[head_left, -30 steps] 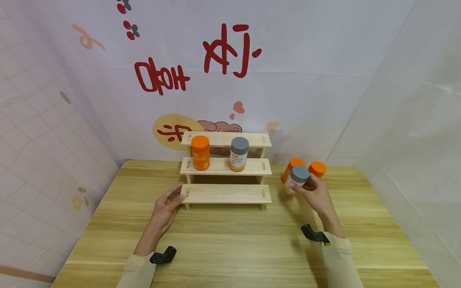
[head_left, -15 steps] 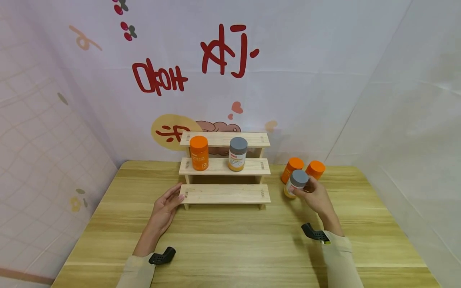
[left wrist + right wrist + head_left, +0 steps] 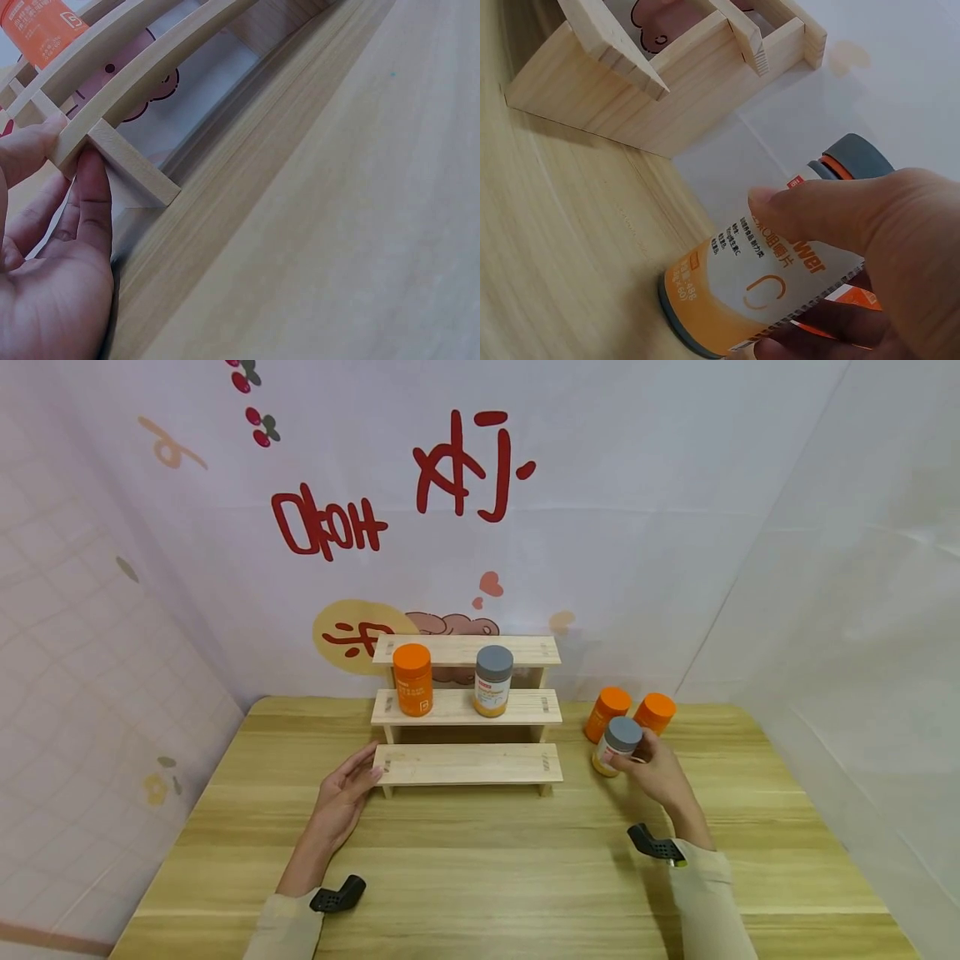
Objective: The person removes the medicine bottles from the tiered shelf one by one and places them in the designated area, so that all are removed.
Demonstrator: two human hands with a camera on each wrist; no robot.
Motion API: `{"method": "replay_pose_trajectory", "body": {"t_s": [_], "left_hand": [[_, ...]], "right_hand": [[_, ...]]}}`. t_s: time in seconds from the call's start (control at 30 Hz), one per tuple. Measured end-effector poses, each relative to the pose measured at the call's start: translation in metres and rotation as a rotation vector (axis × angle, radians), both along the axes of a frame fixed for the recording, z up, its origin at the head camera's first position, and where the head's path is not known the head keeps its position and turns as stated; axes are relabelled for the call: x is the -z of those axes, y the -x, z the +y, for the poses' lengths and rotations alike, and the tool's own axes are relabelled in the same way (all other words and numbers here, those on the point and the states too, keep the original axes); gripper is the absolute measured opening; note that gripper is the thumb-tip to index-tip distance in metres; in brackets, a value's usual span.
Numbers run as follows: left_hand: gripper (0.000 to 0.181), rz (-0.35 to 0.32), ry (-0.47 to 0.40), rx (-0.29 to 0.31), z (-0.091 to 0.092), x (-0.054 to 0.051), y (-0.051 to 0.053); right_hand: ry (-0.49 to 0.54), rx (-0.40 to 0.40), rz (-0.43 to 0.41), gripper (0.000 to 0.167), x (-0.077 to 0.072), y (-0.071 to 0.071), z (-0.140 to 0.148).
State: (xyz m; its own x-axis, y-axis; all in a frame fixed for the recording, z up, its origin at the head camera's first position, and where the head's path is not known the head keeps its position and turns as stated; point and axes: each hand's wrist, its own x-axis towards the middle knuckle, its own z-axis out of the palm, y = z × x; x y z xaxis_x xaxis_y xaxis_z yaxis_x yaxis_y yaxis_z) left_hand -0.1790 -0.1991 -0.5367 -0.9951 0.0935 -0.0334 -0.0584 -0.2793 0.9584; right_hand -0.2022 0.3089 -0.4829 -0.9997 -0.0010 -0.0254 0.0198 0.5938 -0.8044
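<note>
A three-step wooden shelf (image 3: 465, 763) stands at the back of the table. My left hand (image 3: 341, 797) grips its lower left end, thumb on top and fingers beneath the board in the left wrist view. On the middle step are an orange jar (image 3: 413, 681) at left and a grey-lidded jar (image 3: 492, 682) at right. Right of the shelf, my right hand (image 3: 663, 777) holds a second grey-lidded jar (image 3: 750, 289) between thumb and fingers; it looks upright, with its base at the tabletop.
Two orange-lidded jars, one at left (image 3: 607, 713) and one at right (image 3: 655, 713), stand just behind the right hand. A printed white cloth (image 3: 637, 568) hangs behind the wooden table (image 3: 480, 877).
The jar in my right hand has come down and slightly toward the front, showing more of the orange jars behind. My left hand keeps its grip on the shelf.
</note>
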Motion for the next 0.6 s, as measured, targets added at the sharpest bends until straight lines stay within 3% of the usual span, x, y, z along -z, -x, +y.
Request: {"method": "replay_pose_trajectory", "body": {"t_s": [0.6], "left_hand": [[0.066,-0.004,-0.001,0.006,0.000,-0.001,0.001]], "right_hand": [[0.036,0.006,0.046,0.083,-0.032,-0.011,-0.006]]}}
